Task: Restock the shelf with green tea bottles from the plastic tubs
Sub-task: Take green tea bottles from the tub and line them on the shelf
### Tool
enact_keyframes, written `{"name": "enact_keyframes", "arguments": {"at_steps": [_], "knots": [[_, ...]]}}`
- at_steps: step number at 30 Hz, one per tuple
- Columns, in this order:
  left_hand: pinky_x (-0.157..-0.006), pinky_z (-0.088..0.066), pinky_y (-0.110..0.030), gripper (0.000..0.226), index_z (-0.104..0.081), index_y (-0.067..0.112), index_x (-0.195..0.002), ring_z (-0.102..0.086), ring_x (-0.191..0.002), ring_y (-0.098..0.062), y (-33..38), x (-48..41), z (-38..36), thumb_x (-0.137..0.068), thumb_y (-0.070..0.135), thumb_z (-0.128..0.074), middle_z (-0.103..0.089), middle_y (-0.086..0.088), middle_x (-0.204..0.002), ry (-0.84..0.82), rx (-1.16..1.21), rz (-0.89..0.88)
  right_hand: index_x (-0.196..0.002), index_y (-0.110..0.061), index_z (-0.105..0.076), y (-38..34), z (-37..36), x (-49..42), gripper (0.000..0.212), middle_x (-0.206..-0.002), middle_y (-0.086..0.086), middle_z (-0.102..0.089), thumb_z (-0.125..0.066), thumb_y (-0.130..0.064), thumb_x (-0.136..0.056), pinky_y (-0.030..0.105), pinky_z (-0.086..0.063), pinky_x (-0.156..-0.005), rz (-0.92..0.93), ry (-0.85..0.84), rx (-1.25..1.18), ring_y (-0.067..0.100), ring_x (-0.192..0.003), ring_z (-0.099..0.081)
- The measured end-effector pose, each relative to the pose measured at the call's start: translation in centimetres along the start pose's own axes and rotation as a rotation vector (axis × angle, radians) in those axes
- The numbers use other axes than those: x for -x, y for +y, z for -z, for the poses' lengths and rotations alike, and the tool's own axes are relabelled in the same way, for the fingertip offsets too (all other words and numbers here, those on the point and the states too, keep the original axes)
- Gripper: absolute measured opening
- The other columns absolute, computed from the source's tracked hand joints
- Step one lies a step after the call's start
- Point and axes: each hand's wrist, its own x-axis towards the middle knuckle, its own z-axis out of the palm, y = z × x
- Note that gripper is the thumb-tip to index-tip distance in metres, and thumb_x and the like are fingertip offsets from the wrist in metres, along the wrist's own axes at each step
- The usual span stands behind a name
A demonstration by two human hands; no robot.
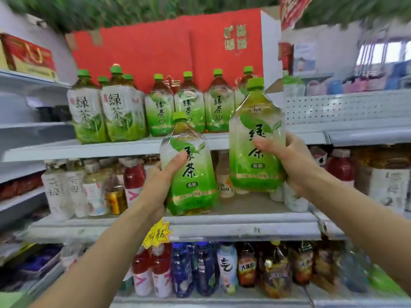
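Two bottles in hand, tight gap

Left hand [163, 176] grips a green tea bottle [192, 181] mid-frame; right hand [289, 156] grips a second bottle [253, 121] higher, right of centre, near the shelf [89, 150]. Risk: crowded row [123, 114] upper centre; pushing in could topple standing bottles.

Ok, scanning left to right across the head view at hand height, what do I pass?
left hand → lower green tea bottle, gripped by it → higher green tea bottle → right hand, gripping that one.
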Motion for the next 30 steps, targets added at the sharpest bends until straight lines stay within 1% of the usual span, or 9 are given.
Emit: {"name": "enact_keyframes", "arguments": {"at_steps": [2, 5, 7, 12, 16, 20, 24, 26, 30], "knots": [[-0.083, -0.060, -0.048, 0.064, -0.066, 0.007, -0.120, -0.073, -0.095, -0.032, 1.1, -1.4, 0.4, -0.068, 0.042, -0.073, -0.076, -0.015, -0.104, 0.011, 0.016, -0.020, -0.120, -0.012, -0.059, -1.2, -1.0, -2.3, 0.077, -0.104, 0.007, -0.074, -0.091, -0.037, -0.054, 0.042, -0.061, -0.075, 0.041, 0.019, 0.001, 0.021, -0.088, -0.074], [-0.069, -0.062, -0.038, 0.057, -0.067, 0.010, -0.115, -0.076, -0.086, -0.025, 2.5, -3.5, 1.5, -0.068, 0.043, -0.073, -0.077, -0.011, -0.098, 0.040, 0.021, -0.065, -0.120, -0.013, -0.055, -2.4, -2.6, -6.1, 0.068, -0.107, 0.005, -0.072, -0.088, -0.032, -0.064, 0.042, -0.061, -0.076, 0.097, 0.057, -0.006, 0.018, -0.088, -0.074], [-0.068, -0.062, -0.037, 0.054, -0.068, 0.012, -0.112, -0.076, -0.084, -0.025, 3.2, -4.7, 2.4, -0.068, 0.043, -0.073, -0.077, -0.011, -0.098, 0.058, 0.028, -0.081, -0.120, -0.015, -0.053, -2.8, -3.7, -8.5, 0.067, -0.107, 0.001, -0.070, -0.089, -0.032, -0.065, 0.039, -0.060, -0.080, 0.131, 0.083, 0.022, 0.015, -0.090, -0.072], [-0.073, -0.061, -0.045, 0.056, -0.069, 0.011, -0.113, -0.075, -0.088, -0.029, 4.3, -7.3, 5.3, -0.067, 0.043, -0.076, -0.077, -0.013, -0.101, 0.123, 0.071, -0.089, -0.120, -0.023, -0.050, -2.1, -6.1, -13.3, 0.092, -0.111, 0.000, -0.067, -0.090, -0.053, -0.044, 0.043, -0.053, -0.094, 0.128, 0.116, 0.117, 0.018, -0.101, -0.066], [-0.089, -0.055, -0.056, 0.070, -0.066, 0.013, -0.123, -0.072, -0.102, -0.035, 5.1, -8.6, 7.8, -0.066, 0.049, -0.085, -0.073, -0.015, -0.113, 0.166, 0.110, -0.092, -0.135, -0.018, -0.040, -0.6, -8.0, -15.8, 0.097, -0.124, 0.002, -0.057, -0.090, -0.047, -0.057, 0.040, -0.045, -0.101, 0.102, 0.118, 0.129, 0.019, -0.113, -0.056], [-0.094, -0.052, -0.055, 0.057, -0.070, 0.017, -0.118, -0.071, -0.104, -0.035, 5.7, -9.6, 9.5, -0.072, 0.050, -0.074, -0.073, -0.014, -0.114, 0.153, 0.150, -0.094, -0.147, -0.020, -0.030, 0.4, -10.6, -17.1, 0.117, -0.140, 0.003, -0.049, -0.089, -0.055, -0.052, 0.047, -0.037, -0.110, 0.103, 0.108, 0.132, 0.023, -0.125, -0.048], [-0.099, -0.050, -0.055, 0.057, -0.068, 0.018, -0.123, -0.069, -0.109, -0.035, 5.9, -10.2, 10.4, -0.077, 0.052, -0.069, -0.072, -0.014, -0.117, 0.122, 0.171, -0.082, -0.139, -0.018, -0.039, 1.2, -12.9, -18.5, 0.093, -0.126, 0.000, -0.058, -0.086, -0.047, -0.065, 0.044, -0.044, -0.105, 0.073, 0.045, 0.137, 0.021, -0.117, -0.056], [-0.096, -0.053, -0.053, 0.058, -0.067, 0.018, -0.124, -0.069, -0.108, -0.034, 5.8, -10.3, 10.5, -0.076, 0.052, -0.067, -0.072, -0.013, -0.117, 0.105, 0.169, -0.067, -0.137, -0.019, -0.043, 1.5, -14.0, -19.0, 0.091, -0.121, -0.001, -0.061, -0.086, -0.050, -0.063, 0.046, -0.048, -0.102, 0.067, 0.010, 0.153, 0.021, -0.112, -0.060], [-0.074, -0.062, -0.043, 0.044, -0.069, 0.019, -0.116, -0.074, -0.097, -0.031, 5.7, -10.3, 10.4, -0.085, 0.048, -0.061, -0.075, -0.011, -0.109, 0.067, 0.170, -0.038, -0.144, -0.022, -0.039, 2.0, -16.4, -19.8, 0.118, -0.136, 0.001, -0.056, -0.082, -0.072, -0.047, 0.049, -0.044, -0.106, 0.089, -0.023, 0.253, 0.024, -0.122, -0.055]]}}
